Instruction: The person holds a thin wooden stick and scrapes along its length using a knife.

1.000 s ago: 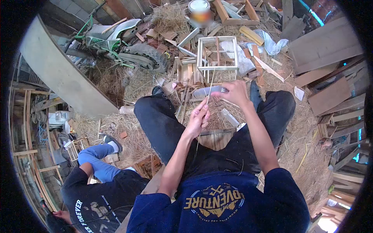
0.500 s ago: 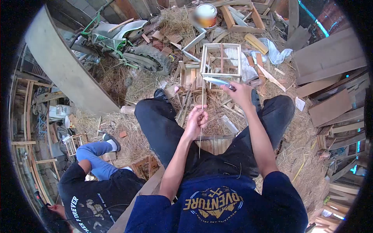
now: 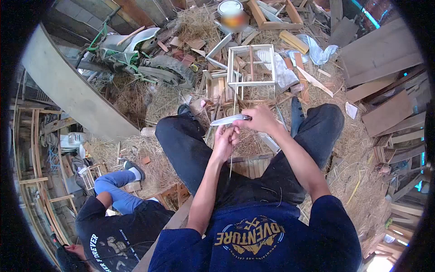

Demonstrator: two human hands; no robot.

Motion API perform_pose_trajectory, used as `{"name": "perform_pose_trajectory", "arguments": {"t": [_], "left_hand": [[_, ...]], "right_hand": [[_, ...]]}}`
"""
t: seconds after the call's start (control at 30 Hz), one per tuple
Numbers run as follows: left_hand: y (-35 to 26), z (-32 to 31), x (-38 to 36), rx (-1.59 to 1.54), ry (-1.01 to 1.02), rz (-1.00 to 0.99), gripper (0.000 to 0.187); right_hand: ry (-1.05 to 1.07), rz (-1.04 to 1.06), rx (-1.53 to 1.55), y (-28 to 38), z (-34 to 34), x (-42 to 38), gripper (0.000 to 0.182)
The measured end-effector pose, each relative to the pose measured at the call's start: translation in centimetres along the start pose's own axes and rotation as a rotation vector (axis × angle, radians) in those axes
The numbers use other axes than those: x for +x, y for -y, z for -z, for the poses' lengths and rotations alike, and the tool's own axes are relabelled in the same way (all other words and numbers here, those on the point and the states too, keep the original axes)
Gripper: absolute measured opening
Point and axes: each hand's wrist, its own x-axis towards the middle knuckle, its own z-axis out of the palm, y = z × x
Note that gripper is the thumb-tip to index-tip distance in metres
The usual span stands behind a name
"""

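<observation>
In my right hand (image 3: 259, 119) is a knife (image 3: 225, 120), gripped by its dark handle with the blade pointing left. My left hand (image 3: 225, 141) is closed around a thin pale wooden stick (image 3: 231, 164), which runs upright between my knees. The blade lies across the stick just above my left fingers. Beyond my hands stands a small frame of pale wooden strips (image 3: 251, 84), and the stick's far end overlaps its lower edge in this view.
A person in a dark shirt (image 3: 122, 235) sits at lower left. A motorbike (image 3: 170, 71) lies at upper left beside a long curved board (image 3: 77, 86). Boards (image 3: 387, 113) are stacked at right. A paint bucket (image 3: 231, 9) stands at the back, and straw and wood scraps cover the floor.
My right hand has brought the knife down and toward me along the stick, from near the frame to just above my left fingers. The view has shifted slightly.
</observation>
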Motion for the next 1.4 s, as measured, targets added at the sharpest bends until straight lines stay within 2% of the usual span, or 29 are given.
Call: {"name": "perform_pose_trajectory", "arguments": {"t": [0.07, 0.17, 0.27, 0.37, 0.67, 0.77, 0.87, 0.93, 1.03, 1.13, 1.2, 1.3, 1.4], "left_hand": [[0.2, 0.2, 0.0, -0.005, 0.002, 0.018, 0.024], [0.3, -0.2, -0.3, -0.012, -0.070, 0.020, 0.031], [0.3, 0.3, -0.2, -0.007, -0.020, 0.028, 0.038], [0.2, 0.5, -0.2, -0.091, 0.023, 0.042, 0.039], [-1.0, -0.2, -0.8, -0.100, -0.031, 0.114, 0.037], [-0.4, 1.2, -0.7, -0.153, 0.105, 0.104, 0.027], [-0.6, -0.1, -2.5, -0.072, 0.115, 0.170, 0.022], [-0.2, -0.3, -3.2, -0.012, 0.107, 0.172, 0.022], [-0.4, 0.0, -2.8, -0.017, 0.102, 0.137, 0.027], [-0.9, -1.0, -2.3, -0.023, 0.052, 0.097, 0.029], [-0.7, -1.2, -1.8, -0.035, 0.046, 0.100, 0.028], [-0.2, -0.6, -1.2, -0.025, 0.035, 0.095, 0.024], [0.1, 0.4, -1.1, -0.034, 0.019, 0.101, 0.018]], "right_hand": [[0.018, 0.025, -0.042, -0.1, -0.8, -0.4, 0.054], [0.051, 0.011, 0.050, 0.3, -1.2, -0.6, 0.056], [-0.013, 0.065, 0.056, 0.0, -1.5, -0.7, 0.055], [0.026, 0.061, 0.062, -0.1, -1.0, -0.4, 0.055], [-0.089, 0.173, 0.040, 0.1, -0.7, 0.3, 0.054], [-0.189, 0.149, -0.057, -0.2, 0.3, 0.5, 0.054], [-0.271, -0.127, 0.023, -2.2, 1.2, 0.6, 0.055], [-0.247, -0.447, 0.082, -3.4, 3.1, 1.1, 0.052], [-0.324, -0.500, 0.086, -3.8, 5.3, 1.2, 0.052], [-0.263, -0.335, 0.042, -2.5, 4.7, 0.5, 0.053], [-0.147, -0.288, 0.064, -1.3, 2.9, 0.1, 0.051], [-0.078, -0.015, 0.062, -0.5, -0.3, 0.1, 0.051], [0.026, -0.014, 0.004, 0.7, -1.3, 0.2, 0.052]]}}
